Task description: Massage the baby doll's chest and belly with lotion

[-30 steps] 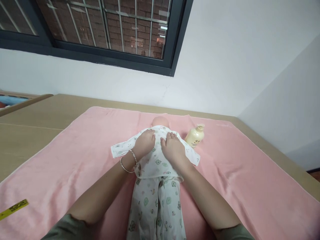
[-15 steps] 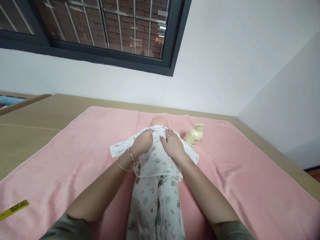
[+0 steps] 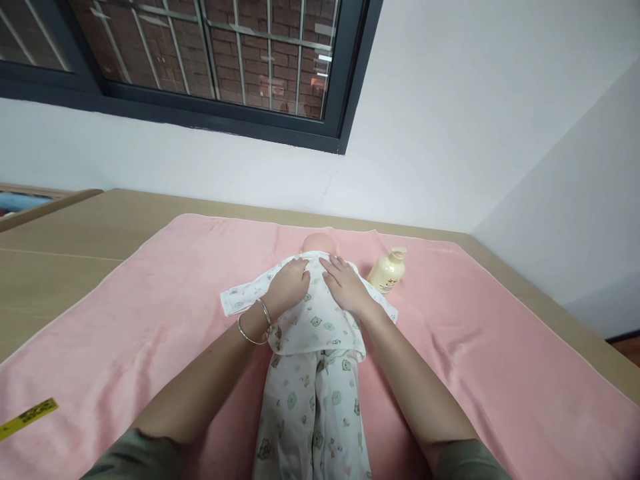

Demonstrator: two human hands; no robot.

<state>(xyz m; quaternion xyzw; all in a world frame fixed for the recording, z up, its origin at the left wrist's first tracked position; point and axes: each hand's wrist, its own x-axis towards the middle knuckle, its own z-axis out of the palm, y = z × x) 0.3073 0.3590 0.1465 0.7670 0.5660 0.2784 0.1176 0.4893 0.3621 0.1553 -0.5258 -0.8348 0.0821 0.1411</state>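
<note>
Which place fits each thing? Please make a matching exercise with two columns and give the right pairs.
Things:
1. left hand
2. cream bottle
3. yellow strip
4. pink towel

Places:
a. lies at the towel's near left edge
b. rests flat on the doll's shirt
c. is spread over the table
d. lies right of the doll

Pairs: 1-b, 2-d, 3-a, 4-c

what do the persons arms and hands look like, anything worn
Both forearms are bare, with short olive-green sleeves at the upper arms. The left hand has two thin silver bangles at the wrist. The right hand shows no jewellery.
</note>
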